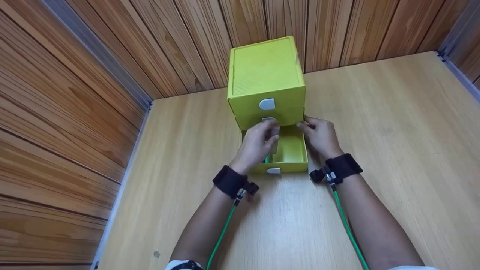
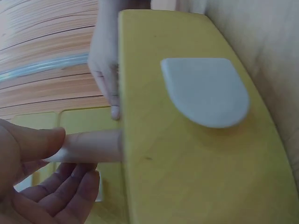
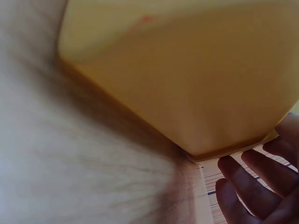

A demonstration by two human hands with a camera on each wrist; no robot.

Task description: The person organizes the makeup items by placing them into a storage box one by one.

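A yellow-green drawer cabinet point(image 1: 267, 67) stands against the back wall, its bottom drawer point(image 1: 290, 150) pulled out. Over the drawer, my left hand point(image 1: 258, 144) pinches a pale, smooth cylinder point(image 2: 93, 145) between thumb and finger; the cylinder points down and its lower end is hidden behind the drawer front in the left wrist view. Something green point(image 1: 267, 159) shows inside the drawer just below this hand. My right hand point(image 1: 321, 137) is at the drawer's right rear corner, thumb at the rim and loosely bent fingers point(image 3: 243, 182) along the outer side.
The cabinet's upper drawers have white tabs point(image 1: 267, 104); another white tab point(image 1: 273, 171) is on the pulled-out drawer's front. All stand on a light wooden table point(image 1: 390, 123). Wood-plank walls point(image 1: 195, 45) enclose the back and left. Green cables point(image 1: 221, 240) run from both wristbands.
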